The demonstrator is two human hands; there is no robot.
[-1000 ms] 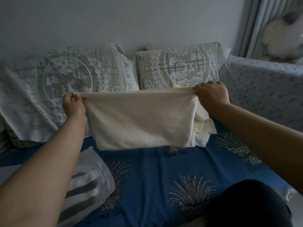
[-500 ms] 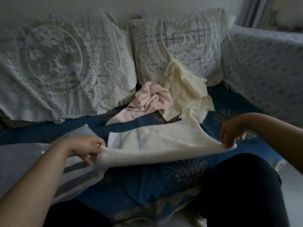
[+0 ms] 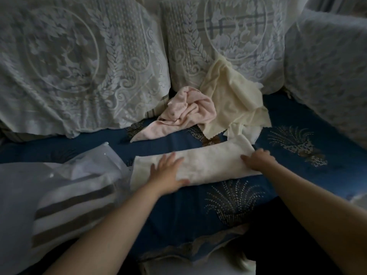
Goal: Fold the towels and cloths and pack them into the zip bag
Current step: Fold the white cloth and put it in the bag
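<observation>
A cream towel (image 3: 210, 163), folded into a long strip, lies flat on the blue bedspread (image 3: 297, 175). My left hand (image 3: 168, 173) rests flat on its left half, fingers spread. My right hand (image 3: 258, 158) presses on its right end, fingers bent over the cloth. Behind the strip a crumpled pink cloth (image 3: 186, 112) and a loose pale yellow cloth (image 3: 234, 104) lie against the pillows. At the left lies the translucent zip bag (image 3: 59, 175) with a grey-and-white striped towel (image 3: 73, 207) in it.
Two lace-covered pillows (image 3: 79, 66) (image 3: 228, 40) stand along the back. A lace-covered cushion or armrest (image 3: 327, 76) closes the right side. The bed's lace-trimmed front edge (image 3: 188, 249) runs below my arms, with dark clothing at the lower right.
The cream towel, held up stretched between both hands, came down onto the bedspread as a folded strip. Both hands let go of its corners and now press flat on it.
</observation>
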